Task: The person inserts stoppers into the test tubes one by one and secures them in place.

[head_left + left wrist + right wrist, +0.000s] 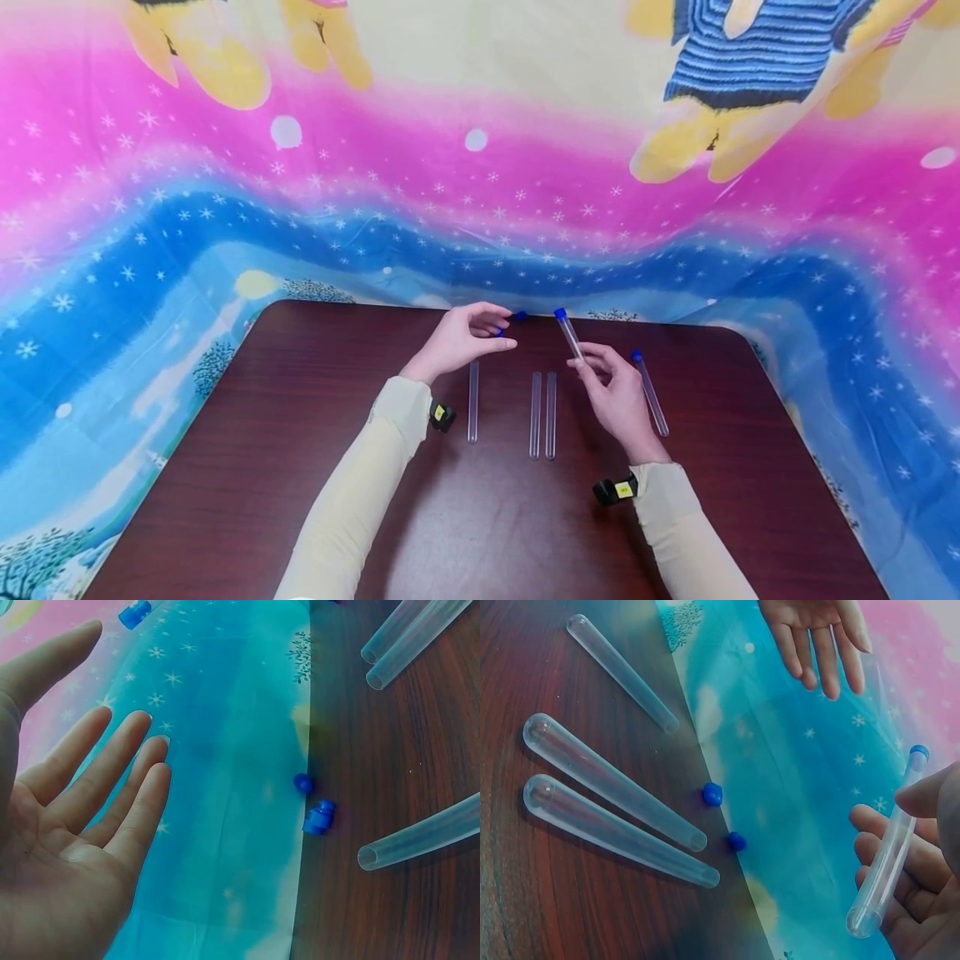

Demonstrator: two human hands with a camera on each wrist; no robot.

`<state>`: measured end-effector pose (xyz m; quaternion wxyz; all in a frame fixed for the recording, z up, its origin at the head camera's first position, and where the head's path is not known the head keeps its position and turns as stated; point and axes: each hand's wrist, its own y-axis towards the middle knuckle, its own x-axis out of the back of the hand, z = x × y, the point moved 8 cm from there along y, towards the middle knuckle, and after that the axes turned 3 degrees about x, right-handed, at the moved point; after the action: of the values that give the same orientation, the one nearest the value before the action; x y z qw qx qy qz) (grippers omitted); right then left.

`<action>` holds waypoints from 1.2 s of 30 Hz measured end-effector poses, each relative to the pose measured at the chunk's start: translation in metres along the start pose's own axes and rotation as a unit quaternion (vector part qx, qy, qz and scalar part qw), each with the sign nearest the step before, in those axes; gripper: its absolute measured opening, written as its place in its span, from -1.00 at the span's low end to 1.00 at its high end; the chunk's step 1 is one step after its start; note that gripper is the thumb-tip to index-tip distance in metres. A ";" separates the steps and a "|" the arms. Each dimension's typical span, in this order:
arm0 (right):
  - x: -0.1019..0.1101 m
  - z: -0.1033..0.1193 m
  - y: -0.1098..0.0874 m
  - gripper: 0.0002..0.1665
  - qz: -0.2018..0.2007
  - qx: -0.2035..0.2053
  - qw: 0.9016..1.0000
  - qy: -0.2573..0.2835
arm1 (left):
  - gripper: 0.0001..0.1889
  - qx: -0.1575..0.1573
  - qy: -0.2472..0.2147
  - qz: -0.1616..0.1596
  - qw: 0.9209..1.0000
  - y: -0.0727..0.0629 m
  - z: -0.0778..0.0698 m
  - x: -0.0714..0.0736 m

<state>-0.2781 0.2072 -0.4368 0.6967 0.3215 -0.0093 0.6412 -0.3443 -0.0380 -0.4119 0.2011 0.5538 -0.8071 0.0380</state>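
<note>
On the dark wooden counter (300, 467), three uncapped tubes (534, 414) lie lengthwise near the middle, two touching side by side and one apart at 9 o'clock of them. At 3 o'clock the right hand (618, 396) pinches a capped tube (567, 332), tilted with its blue cap toward 12 o'clock; another capped tube (649, 392) lies just beyond that hand. Farther, at 11 o'clock, the left hand (465, 337) hovers open and relaxed, holding nothing, above two loose blue caps (319, 817) at the counter's far edge.
</note>
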 end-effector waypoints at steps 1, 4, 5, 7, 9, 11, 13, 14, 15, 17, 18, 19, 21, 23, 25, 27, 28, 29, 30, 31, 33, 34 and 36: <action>0.001 -0.001 0.000 -0.68 -0.001 -0.002 1.000 -0.002 | -0.53 0.000 -0.001 0.000 1.000 0.000 0.001 0.000; 0.004 -0.005 -0.001 -0.67 -0.005 -0.009 1.000 -0.010 | -0.51 -0.002 -0.004 0.001 1.000 0.000 0.002 0.000; 0.004 -0.006 -0.002 -0.67 -0.006 -0.011 1.000 -0.014 | -0.50 -0.002 -0.004 0.000 1.000 0.000 0.003 0.000; 0.006 -0.008 -0.002 -0.67 -0.009 -0.013 1.000 -0.022 | -0.47 -0.002 -0.004 0.000 1.000 0.000 0.004 0.000; 0.008 -0.011 -0.002 -0.67 -0.011 -0.016 0.999 -0.031 | -0.43 0.002 -0.003 0.000 1.000 0.000 0.005 0.001; 0.010 -0.013 -0.003 -0.67 -0.014 -0.017 0.999 -0.039 | -0.42 0.006 -0.001 -0.002 1.000 -0.001 0.006 0.001; 0.012 -0.015 -0.003 -0.66 -0.015 -0.022 0.999 -0.044 | -0.42 0.010 0.000 -0.002 1.000 -0.002 0.006 0.001; 0.013 -0.016 -0.003 -0.66 -0.014 -0.025 0.998 -0.048 | -0.43 0.012 -0.002 -0.002 1.000 -0.002 0.006 0.001; 0.014 -0.017 -0.004 -0.65 -0.013 -0.027 0.998 -0.049 | -0.43 0.013 -0.003 -0.002 1.000 -0.003 0.007 0.001; 0.016 -0.020 -0.005 -0.64 -0.010 -0.033 0.998 -0.055 | -0.44 0.015 -0.007 0.000 1.000 -0.003 0.008 0.001; 0.018 -0.021 -0.005 -0.63 -0.009 -0.037 0.998 -0.058 | -0.43 0.015 -0.009 0.000 1.000 -0.003 0.008 0.001; 0.019 -0.022 -0.006 -0.63 -0.008 -0.040 0.997 -0.060 | -0.43 0.016 -0.009 0.001 1.000 -0.003 0.009 0.002; 0.021 -0.024 -0.007 -0.63 -0.006 -0.044 0.997 -0.064 | -0.43 0.017 -0.010 0.001 1.000 -0.003 0.011 0.002; 0.023 -0.027 -0.007 -0.62 -0.005 -0.051 0.996 -0.069 | -0.41 0.016 -0.012 0.001 1.000 -0.002 0.013 0.002; 0.025 -0.029 -0.008 -0.63 -0.006 -0.057 0.996 -0.075 | -0.41 0.016 -0.014 0.000 1.000 -0.001 0.015 0.003; 0.026 -0.032 -0.008 -0.63 -0.007 -0.061 0.995 -0.080 | -0.41 0.015 -0.015 -0.002 1.000 -0.001 0.017 0.003; 0.027 -0.033 -0.008 -0.63 -0.007 -0.061 0.995 -0.082 | -0.42 0.015 -0.015 -0.002 1.000 0.000 0.018 0.003; 0.028 -0.034 -0.009 -0.64 -0.008 -0.062 0.995 -0.083 | -0.42 0.015 -0.014 -0.003 1.000 0.000 0.019 0.003; 0.029 -0.036 -0.009 -0.64 -0.009 -0.063 0.994 -0.085 | -0.44 0.016 -0.013 -0.005 1.000 0.000 0.021 0.004; 0.029 -0.037 -0.009 -0.64 -0.009 -0.064 0.994 -0.085 | -0.45 0.017 -0.011 -0.006 1.000 0.001 0.022 0.004; 0.031 -0.041 -0.010 -0.64 -0.009 -0.068 0.994 -0.086 | -0.46 0.020 -0.007 -0.008 1.000 0.001 0.024 0.004; 0.032 -0.042 -0.010 -0.63 -0.009 -0.071 0.994 -0.086 | -0.46 0.021 -0.004 -0.009 1.000 0.002 0.025 0.004; 0.033 -0.045 -0.011 -0.63 -0.010 -0.076 0.993 -0.088 | -0.45 0.023 -0.001 -0.011 1.000 0.002 0.027 0.005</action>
<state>-0.2803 0.2581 -0.4634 0.7223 0.3229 -0.1162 0.6004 -0.3556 -0.0490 -0.4346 0.1880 0.5671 -0.8001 0.0535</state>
